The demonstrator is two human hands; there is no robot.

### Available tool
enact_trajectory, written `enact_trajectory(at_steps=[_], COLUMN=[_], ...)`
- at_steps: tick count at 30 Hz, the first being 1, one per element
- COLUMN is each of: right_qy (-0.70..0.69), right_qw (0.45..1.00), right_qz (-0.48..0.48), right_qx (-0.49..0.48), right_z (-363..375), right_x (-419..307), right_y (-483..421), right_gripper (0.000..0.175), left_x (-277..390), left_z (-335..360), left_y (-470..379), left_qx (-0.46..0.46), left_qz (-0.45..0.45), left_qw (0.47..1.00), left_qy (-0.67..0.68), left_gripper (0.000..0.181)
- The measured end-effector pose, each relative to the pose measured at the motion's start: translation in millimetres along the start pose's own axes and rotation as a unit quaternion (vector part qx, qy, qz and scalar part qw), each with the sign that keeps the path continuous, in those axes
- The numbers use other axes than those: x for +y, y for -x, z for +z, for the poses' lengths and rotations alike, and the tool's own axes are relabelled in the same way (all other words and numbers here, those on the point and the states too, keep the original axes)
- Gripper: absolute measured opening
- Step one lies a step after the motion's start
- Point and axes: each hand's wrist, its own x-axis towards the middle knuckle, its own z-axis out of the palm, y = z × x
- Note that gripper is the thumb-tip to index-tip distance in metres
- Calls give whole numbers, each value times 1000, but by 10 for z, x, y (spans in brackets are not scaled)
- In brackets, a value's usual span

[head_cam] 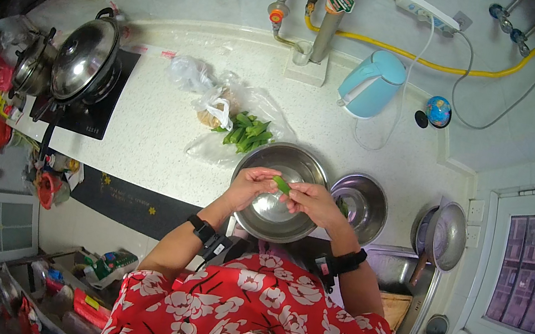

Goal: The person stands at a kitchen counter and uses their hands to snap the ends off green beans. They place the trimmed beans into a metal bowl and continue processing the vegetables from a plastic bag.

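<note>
Both hands meet over a large stainless-steel basin (274, 224), pinching one green pod (281, 185) that looks like okra. My left hand (252, 186) has its left end between thumb and fingertips. At the other end, the fingers of my right hand (314, 205) close on the pod. The basin's visible floor is shiny metal, partly covered by my hands. Just to the right stands a smaller steel bowl (373, 207) with dark green bits at its left side, half hidden by my right hand. Beyond the basin, a pile of green pods (248, 132) lies on a clear plastic bag (211, 149).
Tied plastic bags (213, 109) sit beside the pods. A blue electric kettle (375, 87) with a cord stands at the back right. A lidded wok (85, 60) rests on the cooktop (118, 87) at left. The sink (392, 267) and a leaning pan (448, 236) are at right.
</note>
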Motion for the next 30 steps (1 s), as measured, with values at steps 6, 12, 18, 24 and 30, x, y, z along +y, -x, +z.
enact_trajectory(at_steps=[6, 12, 18, 24, 30], right_qy=[86, 166, 93, 62, 124], right_qw=[989, 971, 995, 998, 987], right_qz=[31, 49, 9, -19, -48], right_qx=[120, 166, 27, 23, 95], right_z=[24, 94, -167, -116, -169], right_x=[143, 102, 99, 45, 120], right_y=[-165, -224, -104, -34, -87], right_gripper=[29, 33, 25, 29, 23], left_x=[-52, -26, -23, -25, 9], left_z=[-18, 51, 54, 65, 126], left_y=[-3, 24, -12, -35, 30], left_qx=[-21, -16, -1, 44, 0], left_qz=[8, 17, 12, -1, 31], left_qw=[996, 993, 995, 994, 989], left_qy=[-83, -116, -96, -98, -143], left_gripper=[28, 27, 24, 22, 29])
